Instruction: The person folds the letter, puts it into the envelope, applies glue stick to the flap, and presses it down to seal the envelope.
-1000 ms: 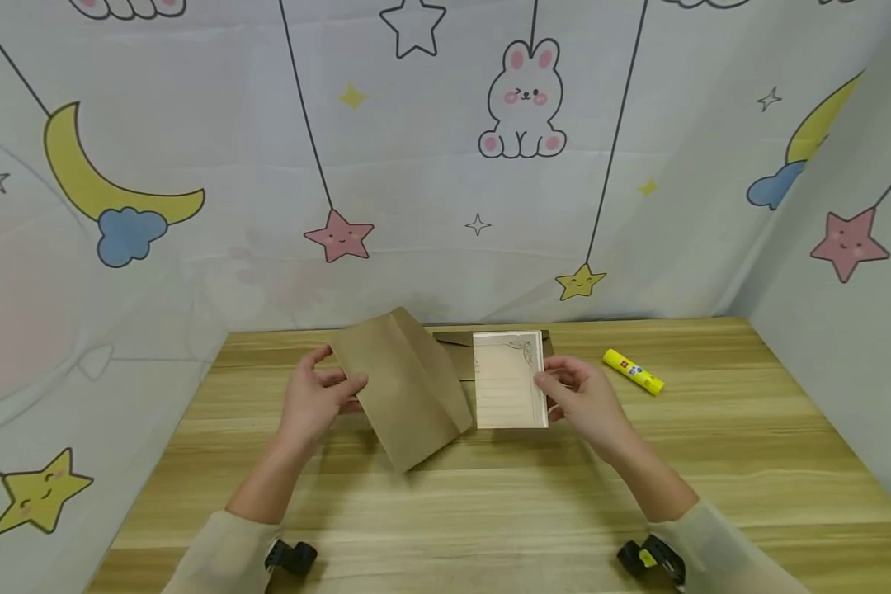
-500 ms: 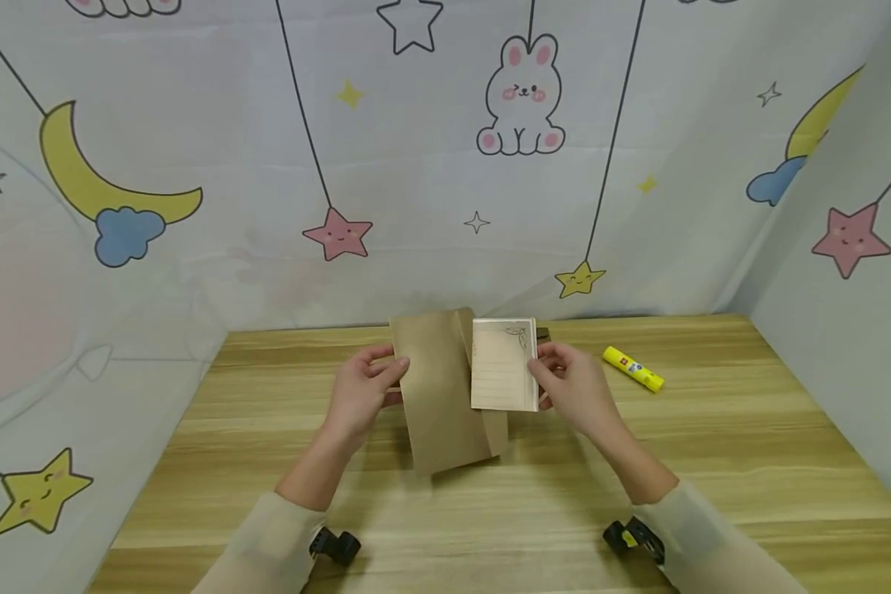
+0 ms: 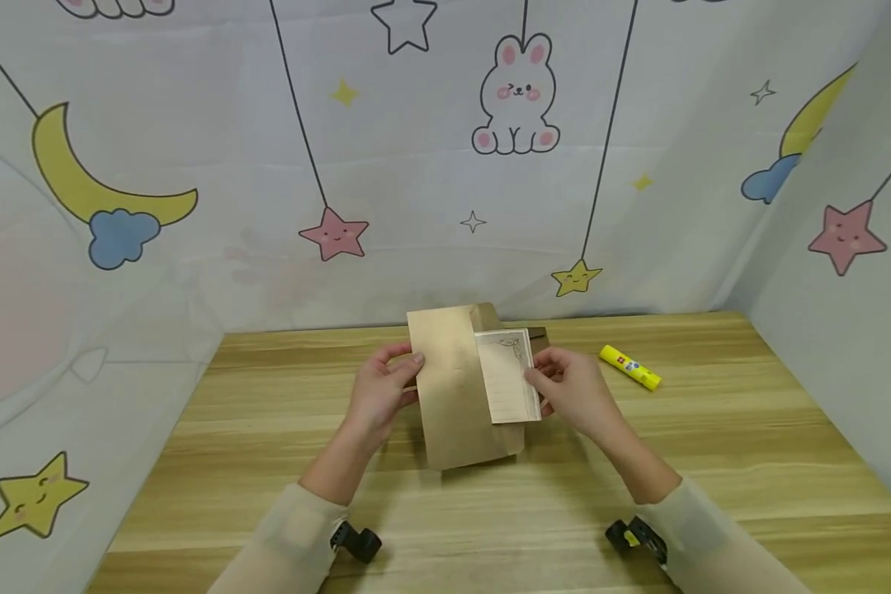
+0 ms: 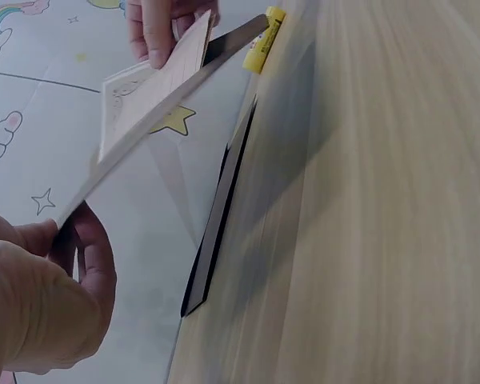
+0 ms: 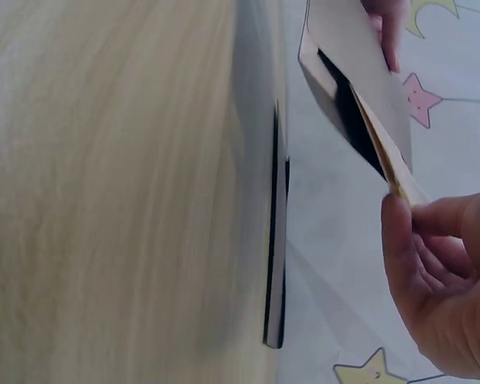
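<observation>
Above the wooden table (image 3: pixel 267 437), near its back edge, we see the left hand (image 3: pixel 382 386) pinching one edge of a brown envelope (image 3: pixel 451 388), thumb in front. The right hand (image 3: pixel 577 394) pinches the outer edge of some lined sheets (image 3: pixel 509 381), whose other side sits at the envelope's mouth — partly inside, it appears. We judge both light: the envelope thin, easily bent and creased, the sheets flat, slightly springy and apt to slide over one another. We would grip the envelope lightly opposite its mouth — and the sheets by their outer edge, all layers together. A yellow glue stick (image 3: pixel 629 368) lies beyond the right hand.
</observation>
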### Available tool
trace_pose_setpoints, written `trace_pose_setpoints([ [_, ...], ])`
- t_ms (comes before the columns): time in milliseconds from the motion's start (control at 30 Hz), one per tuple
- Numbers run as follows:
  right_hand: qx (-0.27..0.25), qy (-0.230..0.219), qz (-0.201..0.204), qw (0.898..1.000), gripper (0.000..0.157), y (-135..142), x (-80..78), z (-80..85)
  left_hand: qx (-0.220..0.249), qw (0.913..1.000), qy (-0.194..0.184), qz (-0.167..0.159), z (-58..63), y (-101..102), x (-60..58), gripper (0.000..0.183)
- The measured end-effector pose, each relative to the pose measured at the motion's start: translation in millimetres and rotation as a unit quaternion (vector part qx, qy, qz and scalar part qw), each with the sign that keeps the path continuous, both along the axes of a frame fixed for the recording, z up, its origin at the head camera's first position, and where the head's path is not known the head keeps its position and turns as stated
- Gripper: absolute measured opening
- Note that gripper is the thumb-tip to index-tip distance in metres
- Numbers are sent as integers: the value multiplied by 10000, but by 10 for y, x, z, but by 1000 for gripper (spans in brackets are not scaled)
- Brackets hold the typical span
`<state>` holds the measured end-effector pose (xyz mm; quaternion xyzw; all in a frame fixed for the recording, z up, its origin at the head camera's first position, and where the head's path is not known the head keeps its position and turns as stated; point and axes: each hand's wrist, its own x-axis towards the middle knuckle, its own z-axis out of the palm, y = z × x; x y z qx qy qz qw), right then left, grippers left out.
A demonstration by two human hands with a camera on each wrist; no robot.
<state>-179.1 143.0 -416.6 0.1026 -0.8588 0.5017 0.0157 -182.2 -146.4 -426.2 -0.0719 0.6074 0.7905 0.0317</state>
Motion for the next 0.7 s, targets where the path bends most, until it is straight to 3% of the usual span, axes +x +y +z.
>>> trace_pose_setpoints([
  [100, 740, 923, -86, 9929, 9, -59, 45, 45, -65, 9999, 54, 99, -8, 28, 2, 35],
  [200, 1454, 1857, -169, 9716, 7, -122, 87, 93, -111, 9998, 86, 162, -4, 48, 7, 36],
  [300, 1676, 2107, -102, 9630, 7, -167, 102, 118, -150, 9997, 99, 175, 10, 57, 9, 35],
  [367, 1591, 1839, -38, 9700, 9, -180, 96, 122, -164, 9997, 86, 145, 22, 54, 15, 34],
  [533, 886, 573, 127, 9943, 16, -163, 50, 112, -105, 9999, 51, -10, 37, 36, 24, 32],
  [700, 24, -472, 521, 9975, 17, -142, 8, 103, 123, 9997, 71, -196, 33, 38, 24, 33],
])
